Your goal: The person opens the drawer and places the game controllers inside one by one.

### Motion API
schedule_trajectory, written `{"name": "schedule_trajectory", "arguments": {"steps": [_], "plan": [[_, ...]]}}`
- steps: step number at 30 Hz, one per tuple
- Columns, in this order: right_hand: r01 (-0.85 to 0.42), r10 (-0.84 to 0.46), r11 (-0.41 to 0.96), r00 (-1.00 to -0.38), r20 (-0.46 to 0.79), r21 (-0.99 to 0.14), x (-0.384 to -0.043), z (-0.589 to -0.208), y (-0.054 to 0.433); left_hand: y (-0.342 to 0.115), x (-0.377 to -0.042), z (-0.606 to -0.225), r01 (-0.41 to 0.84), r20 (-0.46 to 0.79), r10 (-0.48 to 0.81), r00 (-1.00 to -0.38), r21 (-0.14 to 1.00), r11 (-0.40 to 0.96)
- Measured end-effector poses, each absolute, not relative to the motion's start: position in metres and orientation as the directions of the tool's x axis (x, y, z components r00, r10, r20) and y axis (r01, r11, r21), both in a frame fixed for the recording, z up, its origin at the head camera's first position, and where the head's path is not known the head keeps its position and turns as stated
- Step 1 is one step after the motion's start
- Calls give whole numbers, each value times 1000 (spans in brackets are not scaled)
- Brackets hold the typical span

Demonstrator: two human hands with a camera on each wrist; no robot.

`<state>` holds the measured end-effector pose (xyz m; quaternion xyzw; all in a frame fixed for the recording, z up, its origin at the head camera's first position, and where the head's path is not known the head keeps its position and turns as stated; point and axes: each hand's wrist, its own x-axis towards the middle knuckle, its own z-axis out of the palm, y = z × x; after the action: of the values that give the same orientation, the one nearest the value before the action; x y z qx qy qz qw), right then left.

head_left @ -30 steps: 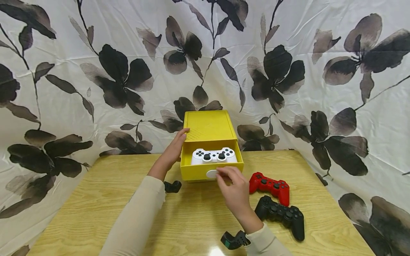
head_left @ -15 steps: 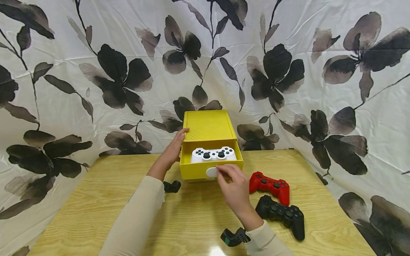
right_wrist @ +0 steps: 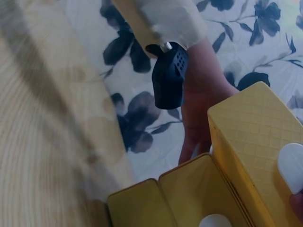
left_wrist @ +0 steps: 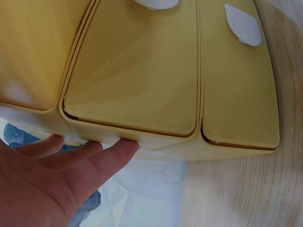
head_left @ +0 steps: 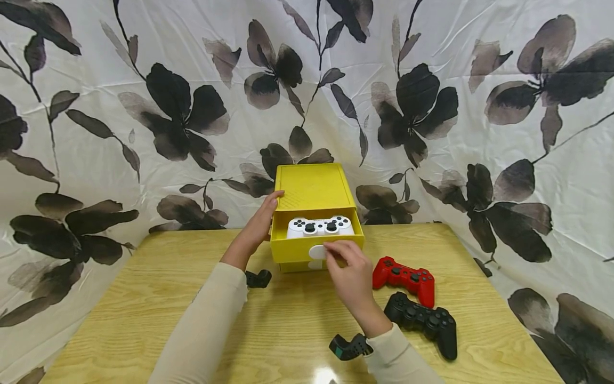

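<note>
A yellow drawer unit [head_left: 314,184] stands on the table, its top drawer [head_left: 292,249] pulled partly out. Inside that drawer lies a white game controller [head_left: 320,226]. The right hand [head_left: 352,272] pinches the white handle [head_left: 317,252] on the drawer front between thumb and fingers. Against the unit's left side rests the left hand [head_left: 253,230], fingers extended. In the left wrist view its fingers [left_wrist: 102,163] touch the side wall, beside two closed lower drawers [left_wrist: 132,71]. The right wrist view shows the handle [right_wrist: 291,165] with a fingertip at its edge.
To the right of the unit, a red controller [head_left: 404,280] and a black controller [head_left: 422,322] lie on the wooden table [head_left: 158,298]. A floral cloth [head_left: 206,64] hangs behind. Black wrist-worn devices [head_left: 349,347] sit at both wrists.
The top drawer has slid a little inward with the white controller, and more of the drawer front below shows. The right hand moved with the handle; the left hand has stayed in place.
</note>
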<state>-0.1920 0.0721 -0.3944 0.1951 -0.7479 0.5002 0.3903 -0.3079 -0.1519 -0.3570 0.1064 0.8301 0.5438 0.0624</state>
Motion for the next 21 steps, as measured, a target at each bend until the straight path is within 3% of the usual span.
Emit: {"name": "schedule_trajectory", "arguments": {"steps": [9, 21], "plan": [[-674, 116, 446, -609, 785, -589, -203, -394, 70, -151, -308, -357, 103, 5, 253, -967, 922, 374], [-641, 108, 462, -646, 756, -613, -221, -392, 68, -149, -306, -356, 114, 14, 254, -967, 916, 385]]}}
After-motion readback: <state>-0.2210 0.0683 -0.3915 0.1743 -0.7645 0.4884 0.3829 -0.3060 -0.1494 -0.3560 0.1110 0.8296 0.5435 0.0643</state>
